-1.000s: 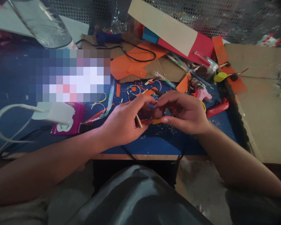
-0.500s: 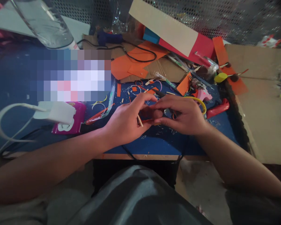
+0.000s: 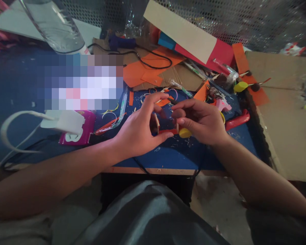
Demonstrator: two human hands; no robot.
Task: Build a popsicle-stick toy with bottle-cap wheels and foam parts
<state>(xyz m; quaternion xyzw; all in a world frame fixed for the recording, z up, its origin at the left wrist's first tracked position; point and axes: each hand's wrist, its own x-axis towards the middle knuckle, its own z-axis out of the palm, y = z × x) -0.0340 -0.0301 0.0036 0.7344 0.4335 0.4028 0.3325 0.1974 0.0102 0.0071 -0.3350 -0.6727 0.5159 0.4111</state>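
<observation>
My left hand (image 3: 139,127) curves into a C, thumb below and fingers above. Inside its curl shows a thin pale wooden piece (image 3: 156,123), standing nearly upright. Facing it, my right hand (image 3: 202,119) has thumb and fingers bent together around a small flat light-edged piece (image 3: 177,126), partly covered by the fingertips. Under the right thumb a yellow rounded object (image 3: 185,132) shows, and a red strip (image 3: 168,131) lies between the hands, by the left thumb. The right fingers are slightly blurred.
Paper scraps and clutter lie behind the hands on the blue tabletop (image 3: 132,162). A white charger (image 3: 63,121) sits on a magenta box (image 3: 88,127) at left. Behind stand a plastic bottle (image 3: 63,30) and a dark-blue corded tool (image 3: 122,42). Cardboard (image 3: 283,129) lies right.
My hands have drawn apart a little; the fingertips that met now leave a gap. The yellow object and red strip have come into view below the right hand.
</observation>
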